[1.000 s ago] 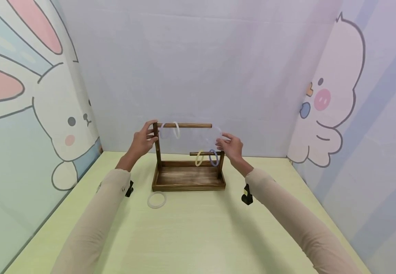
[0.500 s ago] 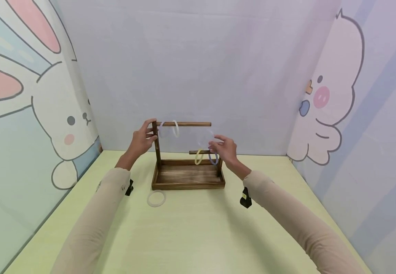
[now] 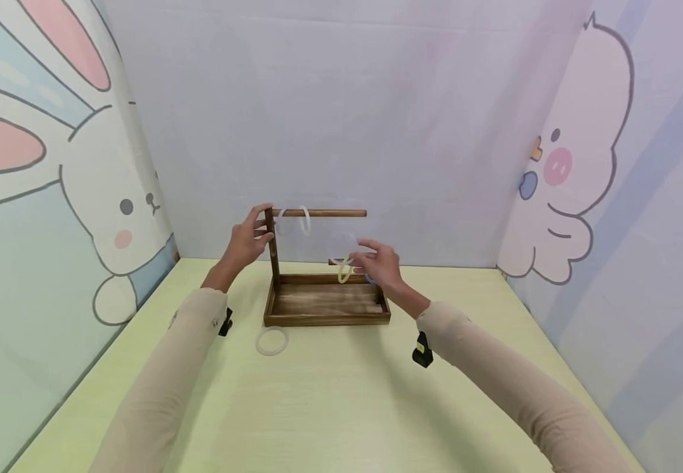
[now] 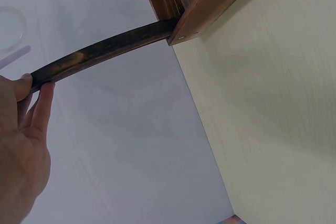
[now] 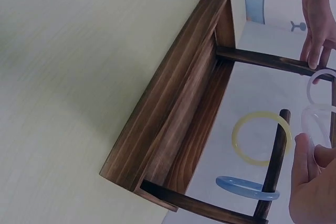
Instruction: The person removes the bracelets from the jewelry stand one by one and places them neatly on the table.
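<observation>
My left hand (image 3: 245, 244) grips the top of the dark wooden rack's left post (image 4: 94, 53), thumb on one side and fingers on the other. My right hand (image 3: 379, 264) pinches a pale translucent bangle (image 5: 305, 124) in front of the lower rod (image 5: 275, 156). On that rod hang a yellow bangle (image 5: 235, 135) and a blue bangle (image 5: 241, 185); in the head view my right hand covers most of the blue one. A lavender bangle (image 3: 278, 225) and a white bangle (image 3: 307, 222) hang on the upper rod (image 3: 338, 213), near the left post.
Another pale bangle (image 3: 272, 353) lies flat on the light table (image 3: 318, 407), in front of the rack's tray (image 3: 326, 320). Cloth walls with cartoon animals stand at the back and both sides.
My right hand has moved left and slightly down with the pale bangle, from the rack's right end to in front of the lower rod. My left hand keeps its grip on the post.
</observation>
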The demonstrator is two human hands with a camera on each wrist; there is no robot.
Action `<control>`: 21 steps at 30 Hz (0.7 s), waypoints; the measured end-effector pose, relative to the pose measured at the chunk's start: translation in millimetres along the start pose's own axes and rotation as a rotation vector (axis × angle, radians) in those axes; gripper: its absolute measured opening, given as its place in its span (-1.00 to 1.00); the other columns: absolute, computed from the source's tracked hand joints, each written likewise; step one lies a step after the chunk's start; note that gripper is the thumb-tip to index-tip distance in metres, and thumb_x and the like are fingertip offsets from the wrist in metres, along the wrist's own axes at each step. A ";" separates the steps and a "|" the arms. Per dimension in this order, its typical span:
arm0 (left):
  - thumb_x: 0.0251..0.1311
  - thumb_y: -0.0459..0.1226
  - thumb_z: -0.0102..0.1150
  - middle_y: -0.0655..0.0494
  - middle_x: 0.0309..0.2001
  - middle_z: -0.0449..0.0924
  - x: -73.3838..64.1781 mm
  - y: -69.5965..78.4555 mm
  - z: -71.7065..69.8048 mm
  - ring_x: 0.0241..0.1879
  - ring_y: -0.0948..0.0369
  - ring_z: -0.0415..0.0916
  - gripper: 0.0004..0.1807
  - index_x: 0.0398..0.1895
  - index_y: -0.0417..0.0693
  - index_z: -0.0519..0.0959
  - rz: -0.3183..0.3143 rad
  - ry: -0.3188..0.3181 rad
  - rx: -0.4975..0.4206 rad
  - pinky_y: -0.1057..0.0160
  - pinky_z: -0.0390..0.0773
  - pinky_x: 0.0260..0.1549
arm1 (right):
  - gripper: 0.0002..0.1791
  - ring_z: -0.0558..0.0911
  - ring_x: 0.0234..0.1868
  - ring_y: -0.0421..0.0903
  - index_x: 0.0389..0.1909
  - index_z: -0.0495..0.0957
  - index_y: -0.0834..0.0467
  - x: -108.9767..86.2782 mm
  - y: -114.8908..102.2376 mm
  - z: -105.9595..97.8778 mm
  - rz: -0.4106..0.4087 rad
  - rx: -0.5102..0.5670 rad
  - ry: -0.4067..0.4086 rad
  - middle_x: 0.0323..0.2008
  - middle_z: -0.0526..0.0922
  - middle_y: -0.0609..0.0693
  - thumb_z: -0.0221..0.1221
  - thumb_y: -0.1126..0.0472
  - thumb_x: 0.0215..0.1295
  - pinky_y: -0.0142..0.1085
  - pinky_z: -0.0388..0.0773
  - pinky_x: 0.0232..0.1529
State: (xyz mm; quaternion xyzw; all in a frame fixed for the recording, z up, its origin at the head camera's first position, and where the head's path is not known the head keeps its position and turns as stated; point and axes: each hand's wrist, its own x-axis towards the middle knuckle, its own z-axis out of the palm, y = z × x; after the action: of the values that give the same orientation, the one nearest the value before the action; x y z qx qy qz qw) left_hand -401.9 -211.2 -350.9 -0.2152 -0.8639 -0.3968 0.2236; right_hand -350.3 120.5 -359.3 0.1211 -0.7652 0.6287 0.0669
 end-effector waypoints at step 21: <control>0.38 -0.54 0.21 -0.37 0.28 0.54 0.0 -1.0 0.3 0.16 -0.23 0.63 -0.19 0.58 0.18 0.21 -0.001 0.004 -0.002 -0.13 0.69 0.09 | -0.56 0.82 -0.28 0.02 0.32 0.55 0.30 -25.0 1.3 25.0 -0.034 -0.021 -0.154 -0.13 0.78 0.30 0.27 0.35 0.46 -0.23 0.81 -0.25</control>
State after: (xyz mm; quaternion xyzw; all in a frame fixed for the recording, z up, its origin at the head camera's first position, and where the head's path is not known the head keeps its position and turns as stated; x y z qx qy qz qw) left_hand -402.5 -211.5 -351.7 -0.2140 -0.8632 -0.3981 0.2249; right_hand -325.3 98.8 -372.0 0.1813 -0.7724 0.6084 0.0199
